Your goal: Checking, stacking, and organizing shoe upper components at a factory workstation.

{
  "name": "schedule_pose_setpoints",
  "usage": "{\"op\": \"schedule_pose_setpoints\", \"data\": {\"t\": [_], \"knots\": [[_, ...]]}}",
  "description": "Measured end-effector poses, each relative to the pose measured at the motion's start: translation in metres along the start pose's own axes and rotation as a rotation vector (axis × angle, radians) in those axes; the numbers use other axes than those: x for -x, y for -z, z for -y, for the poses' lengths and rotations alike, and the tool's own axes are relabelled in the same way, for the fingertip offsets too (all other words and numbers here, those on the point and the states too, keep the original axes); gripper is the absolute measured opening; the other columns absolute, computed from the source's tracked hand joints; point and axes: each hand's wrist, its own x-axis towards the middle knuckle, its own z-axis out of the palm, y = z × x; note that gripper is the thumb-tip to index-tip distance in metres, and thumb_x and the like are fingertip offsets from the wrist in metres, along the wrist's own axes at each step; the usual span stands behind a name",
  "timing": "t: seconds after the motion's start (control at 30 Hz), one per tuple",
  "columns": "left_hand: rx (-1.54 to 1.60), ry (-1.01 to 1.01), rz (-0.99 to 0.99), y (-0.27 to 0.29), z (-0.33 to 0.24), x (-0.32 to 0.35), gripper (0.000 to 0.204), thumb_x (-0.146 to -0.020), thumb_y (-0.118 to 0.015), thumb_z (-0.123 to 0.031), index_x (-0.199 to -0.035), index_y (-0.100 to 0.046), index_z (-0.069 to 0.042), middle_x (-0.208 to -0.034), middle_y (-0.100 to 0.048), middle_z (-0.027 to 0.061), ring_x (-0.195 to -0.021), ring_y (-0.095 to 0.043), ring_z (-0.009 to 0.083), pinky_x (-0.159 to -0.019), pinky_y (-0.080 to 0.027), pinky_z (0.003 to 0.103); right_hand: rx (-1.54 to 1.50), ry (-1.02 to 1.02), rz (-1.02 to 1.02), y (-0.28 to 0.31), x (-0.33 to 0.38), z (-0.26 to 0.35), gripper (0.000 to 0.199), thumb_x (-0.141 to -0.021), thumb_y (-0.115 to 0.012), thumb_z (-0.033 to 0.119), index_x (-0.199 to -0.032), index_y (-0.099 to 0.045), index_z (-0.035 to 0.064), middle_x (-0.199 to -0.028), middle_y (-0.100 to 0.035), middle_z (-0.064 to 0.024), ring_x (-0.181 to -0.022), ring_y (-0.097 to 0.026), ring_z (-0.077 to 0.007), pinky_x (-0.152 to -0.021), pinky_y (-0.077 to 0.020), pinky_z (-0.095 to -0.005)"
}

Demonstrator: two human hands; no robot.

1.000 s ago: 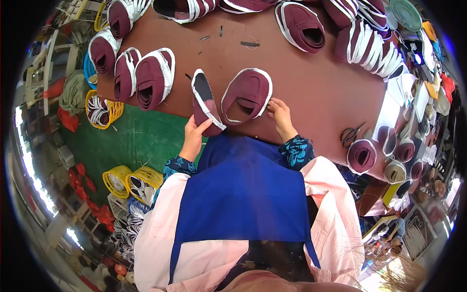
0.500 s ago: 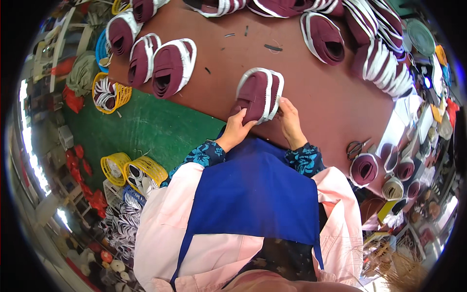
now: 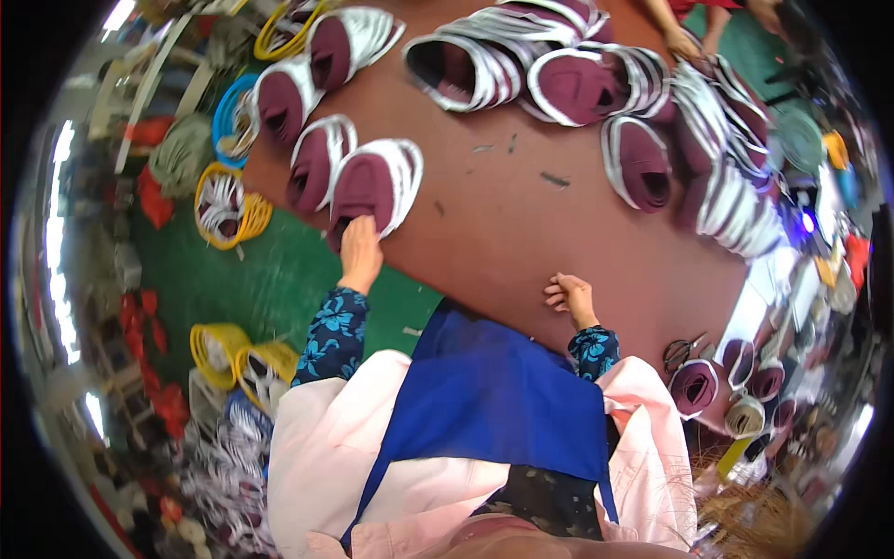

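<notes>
My left hand reaches left to the near end of a maroon shoe upper with white edging. Its fingers are closed on that end, the fingertips partly hidden by the hand. The upper lies on a stack of similar pieces at the left table edge. Close beside it is another maroon-and-white stack. My right hand hovers over the near part of the brown table, holding nothing, its fingers loosely bent and apart.
More upper stacks line the far side, where another person's hand touches the right-hand pile. Black scissors and rolled uppers lie at right. Dark scraps dot the table. Yellow baskets stand at left.
The upper was between both hands at the table's near edge. My left hand has carried it left to the stack; my right hand has let go. Another person's hands now show at the top.
</notes>
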Motion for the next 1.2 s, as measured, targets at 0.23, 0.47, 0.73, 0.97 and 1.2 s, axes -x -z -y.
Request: {"op": "schedule_pose_setpoints", "data": {"t": [0.23, 0.47, 0.73, 0.97, 1.2], "knots": [[0.135, 0.049, 0.009, -0.015, -0.001, -0.020, 0.048, -0.085, -0.069, -0.015, -0.124, -0.046, 0.002, -0.107, -0.058, 0.0242, -0.104, -0.055, 0.0424, -0.090, -0.042, 0.049, -0.015, -0.160, -0.069, 0.001, 0.000, 0.014, 0.054, -0.102, -0.048, 0.046, -0.095, -0.067, -0.0041, -0.079, -0.072, -0.0154, -0.052, -0.065, -0.0207, -0.041, -0.0485, -0.0282], [0.010, 0.100, 0.099, -0.031, 0.011, -0.038, 0.054, -0.083, -0.072, -0.011, -0.127, -0.043, 0.002, -0.105, -0.062, 0.0238, -0.100, -0.059, 0.0422, -0.088, -0.043, 0.049, -0.035, -0.217, -0.069, 0.012, 0.004, 0.017, 0.059, -0.101, -0.048, 0.050, -0.090, -0.069, -0.0036, -0.078, -0.072, -0.0154, -0.052, -0.067, -0.0212, -0.042, -0.0493, -0.0277], [-0.160, 0.144, 0.297, -0.032, 0.026, -0.068, 0.060, -0.082, -0.073, -0.013, -0.128, -0.037, 0.003, -0.110, -0.063, 0.0250, -0.104, -0.061, 0.0408, -0.087, -0.046, 0.048, 0.239, 0.153, -0.263, 0.004, -0.009, 0.022, 0.036, -0.097, -0.057, 0.035, -0.092, -0.069, 0.0011, -0.084, -0.072, -0.0129, -0.068, -0.069, -0.0275, -0.056, -0.0525, -0.0344], [-0.479, 0.174, 0.625, 0.031, -0.068, -0.121, 0.049, -0.087, -0.068, -0.044, -0.107, -0.060, 0.000, -0.096, -0.070, 0.0215, -0.088, -0.069, 0.0391, -0.076, -0.054, 0.049, 1.033, 0.866, -1.040, 0.054, -0.059, 0.165, 0.034, -0.082, -0.065, 0.015, -0.115, -0.060, 0.0078, -0.120, -0.060, -0.0121, -0.117, -0.054, -0.0298, -0.102, -0.0381, -0.0483], [0.287, -0.531, 0.248, 0.007, -0.246, -0.208, 0.057, -0.086, -0.071, -0.025, -0.132, -0.051, 0.002, -0.130, -0.056, 0.0235, -0.120, -0.052, 0.0392, -0.100, -0.044, 0.046, 1.257, 0.736, -0.854, 0.061, -0.105, 0.180, 0.029, -0.080, -0.060, 0.007, -0.108, -0.057, 0.0098, -0.103, -0.057, -0.0060, -0.107, -0.055, -0.0258, -0.108, -0.0292, -0.0553]]}}
